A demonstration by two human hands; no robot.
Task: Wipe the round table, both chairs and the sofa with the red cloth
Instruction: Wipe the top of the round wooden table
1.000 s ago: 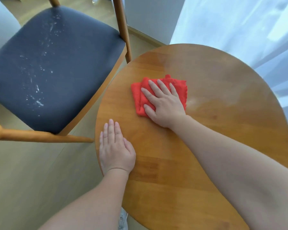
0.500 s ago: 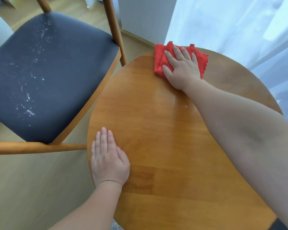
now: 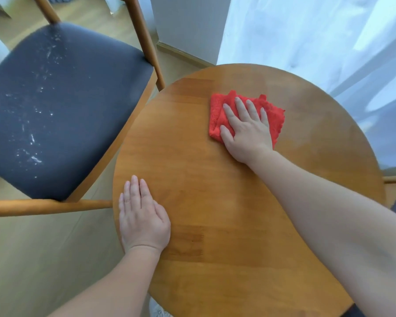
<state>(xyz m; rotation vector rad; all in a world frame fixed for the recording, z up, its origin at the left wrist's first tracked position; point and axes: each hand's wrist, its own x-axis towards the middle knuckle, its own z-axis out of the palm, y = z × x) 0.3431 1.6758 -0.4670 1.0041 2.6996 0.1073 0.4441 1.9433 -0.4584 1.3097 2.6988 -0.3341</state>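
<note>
On round table (image 3: 215, 191), red cloth (image 3: 217, 118) lies under R hand (image 3: 247, 132), straight spread fingers (image 3: 242, 109) pressing it flat.

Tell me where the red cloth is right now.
Head view: the red cloth lies on the far part of the round table, right of the chair, pressed flat under the right hand.

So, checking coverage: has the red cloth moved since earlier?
Yes. Under the right hand, the red cloth slid from the far rim of the round table toward its middle.
</note>
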